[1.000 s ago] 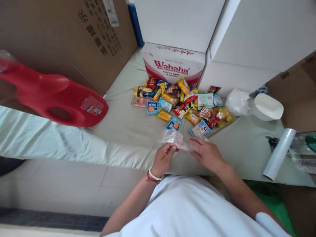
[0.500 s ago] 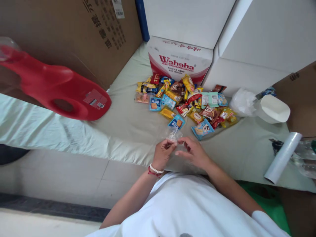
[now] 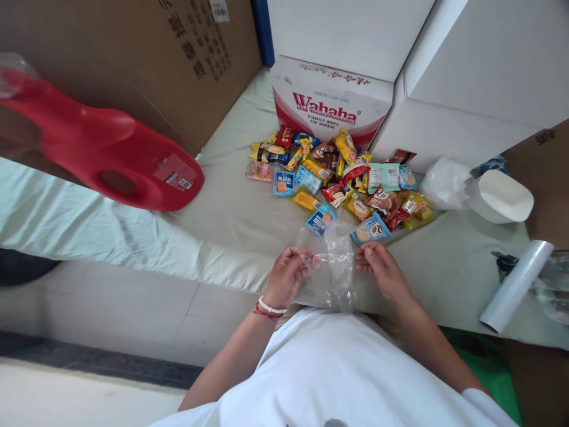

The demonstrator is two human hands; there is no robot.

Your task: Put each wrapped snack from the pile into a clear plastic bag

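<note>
Held clear bag [image 3: 340, 258] clamped in left hand [image 3: 285, 276] near front of cloth-covered worktop [image 3: 240, 222], with right hand [image 3: 386, 270] at its other side — couldn't tell whether pinching. Could have split thin film by overpulling, or nudged nearby snack packets [image 3: 320, 220]. Worked amid cartons [image 3: 331, 107], red jug [image 3: 146, 172] — above tiled floor [image 3: 146, 320].

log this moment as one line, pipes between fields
left grip: pinching clear bag | right grip: at bag's right edge, hold unclear | beyond: wrapped snacks on cloth
</note>
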